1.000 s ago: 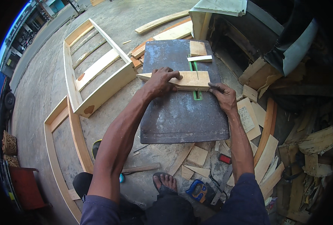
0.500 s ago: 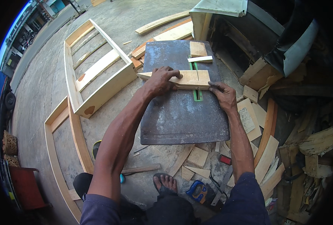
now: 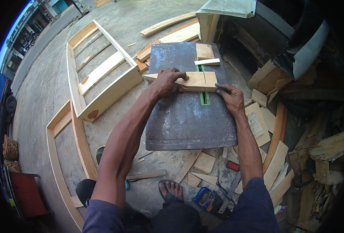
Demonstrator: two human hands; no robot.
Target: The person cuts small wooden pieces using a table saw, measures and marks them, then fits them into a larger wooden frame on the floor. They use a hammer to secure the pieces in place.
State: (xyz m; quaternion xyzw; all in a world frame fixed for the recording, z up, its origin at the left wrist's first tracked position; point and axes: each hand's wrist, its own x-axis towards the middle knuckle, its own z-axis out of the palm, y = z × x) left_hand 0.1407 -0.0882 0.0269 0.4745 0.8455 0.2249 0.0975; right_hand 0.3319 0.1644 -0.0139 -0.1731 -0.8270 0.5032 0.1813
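A pale wooden board (image 3: pixel 196 80) lies crosswise on a dark, worn metal saw table (image 3: pixel 179 124), over a green-edged slot (image 3: pixel 205 99). A thin dark cut line runs into the board above the slot. My left hand (image 3: pixel 168 82) is closed over the board's middle, thumb and fingers pressing on it. At the right end, my right hand (image 3: pixel 231 97) pinches the board's near corner between thumb and fingers. Beyond the board, a narrow pale strip (image 3: pixel 207 61) and a wood block (image 3: pixel 205 51) rest on the table.
Left of the table, a pale wooden frame (image 3: pixel 115 93) overlaps a second frame (image 3: pixel 55 167) on the concrete. Offcuts (image 3: pixel 204 162), a blue-handled handsaw (image 3: pixel 203 199) and a red object (image 3: pixel 233 166) lie near my feet. Scrap wood (image 3: pixel 329 171) is heaped at right.
The board has shifted very slightly away from me across the slot. Both hands keep the same hold on it.
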